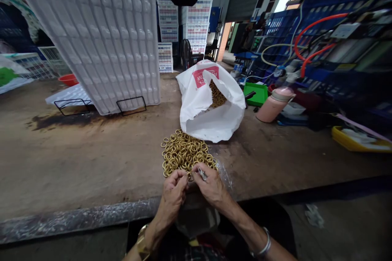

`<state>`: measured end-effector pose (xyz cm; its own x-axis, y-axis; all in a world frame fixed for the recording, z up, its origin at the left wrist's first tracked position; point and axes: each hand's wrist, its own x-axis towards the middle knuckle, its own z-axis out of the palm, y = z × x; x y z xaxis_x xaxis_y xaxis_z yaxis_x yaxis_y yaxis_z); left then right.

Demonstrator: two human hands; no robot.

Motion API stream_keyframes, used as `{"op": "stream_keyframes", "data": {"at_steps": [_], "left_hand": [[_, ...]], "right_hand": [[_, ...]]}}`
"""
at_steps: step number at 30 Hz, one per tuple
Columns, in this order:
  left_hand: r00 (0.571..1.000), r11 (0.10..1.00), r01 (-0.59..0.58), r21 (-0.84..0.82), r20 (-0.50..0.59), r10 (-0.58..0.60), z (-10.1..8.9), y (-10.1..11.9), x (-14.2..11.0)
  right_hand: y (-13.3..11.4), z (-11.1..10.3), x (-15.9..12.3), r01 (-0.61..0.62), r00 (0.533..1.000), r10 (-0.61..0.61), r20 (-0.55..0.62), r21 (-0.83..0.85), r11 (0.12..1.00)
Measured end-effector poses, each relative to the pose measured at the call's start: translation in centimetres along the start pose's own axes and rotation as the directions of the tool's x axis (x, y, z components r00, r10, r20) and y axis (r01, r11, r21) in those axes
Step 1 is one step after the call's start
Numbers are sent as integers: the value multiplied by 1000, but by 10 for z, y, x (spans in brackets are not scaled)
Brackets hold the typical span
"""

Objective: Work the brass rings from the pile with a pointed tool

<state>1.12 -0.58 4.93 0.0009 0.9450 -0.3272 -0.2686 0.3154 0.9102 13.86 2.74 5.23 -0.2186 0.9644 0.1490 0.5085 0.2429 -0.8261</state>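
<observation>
My left hand (175, 191) is closed in a pinch at the near edge of a pile of brass-coloured rings (186, 151). Its fingertips meet one ring (189, 176) between the two hands. Close on the right, my right hand (212, 187) is also closed, with thumb and forefinger at that same ring. A small grey, shiny piece (202, 174) sticks up between its fingers; its kind is too small to make out. Behind the pile a white woven sack (211, 124) lies with its mouth towards me, and more rings show inside through a tear.
A ribbed white plastic panel (122, 40) leans upright in black wire stands (131, 106) at the left. To the right are a pink bottle (272, 106), a green tray (256, 94) and a yellow tray (358, 142). The table's front edge (76, 216) runs before me.
</observation>
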Motion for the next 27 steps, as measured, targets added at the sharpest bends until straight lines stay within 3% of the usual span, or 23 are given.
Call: {"op": "stream_keyframes", "data": {"at_steps": [4,9,16,27], "left_hand": [[994,991,-89,96,-61,95,0,1,-3],[977,969,-208,136,-24,213,2,0,-4],[999,996,-22,81,48,19,0,3,-10],[990,999,-39,-29,137,42,-7,-9,-9]], "right_hand": [[0,2,0,-151,988,143,51,216,965],[0,6,-2,-242,968,211,137,270,932],[-9,6,-1,-158,987,147,68,207,966],[-10,9,-3,-135,989,119,87,210,968]]}}
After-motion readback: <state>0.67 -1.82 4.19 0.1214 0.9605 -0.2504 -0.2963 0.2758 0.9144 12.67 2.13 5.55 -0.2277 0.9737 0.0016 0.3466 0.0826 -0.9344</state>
